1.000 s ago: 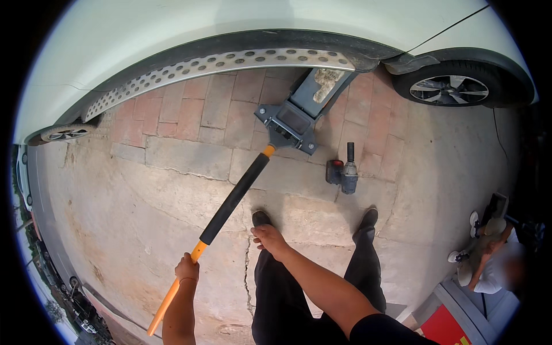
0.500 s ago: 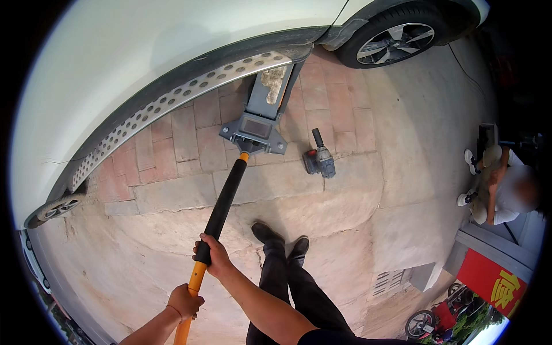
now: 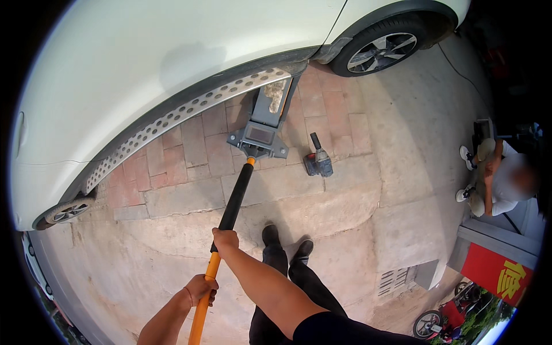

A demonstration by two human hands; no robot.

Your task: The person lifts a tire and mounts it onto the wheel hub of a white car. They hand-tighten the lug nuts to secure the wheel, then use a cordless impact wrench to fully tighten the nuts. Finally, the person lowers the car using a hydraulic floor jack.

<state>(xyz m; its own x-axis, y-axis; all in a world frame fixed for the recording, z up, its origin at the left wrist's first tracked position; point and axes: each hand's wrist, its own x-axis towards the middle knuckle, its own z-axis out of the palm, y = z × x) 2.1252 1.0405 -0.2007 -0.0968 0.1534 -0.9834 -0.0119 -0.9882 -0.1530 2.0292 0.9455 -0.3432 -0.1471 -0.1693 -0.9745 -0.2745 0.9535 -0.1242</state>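
Firmly, both hands grip the jack handle (image 3: 221,241) — right hand (image 3: 225,240) above left hand (image 3: 200,288) — floor jack (image 3: 261,129) under white car (image 3: 144,69).

Front of floor jack (image 3: 260,133) hidden beneath car sill (image 3: 184,112). Lower end of yellow handle (image 3: 202,305) cut off by bottom edge. Handle section under right hand (image 3: 225,239) and left hand (image 3: 201,287) concealed. Face of seated person (image 3: 500,178) blurred. Impact wrench (image 3: 319,161) detail too small to resolve.
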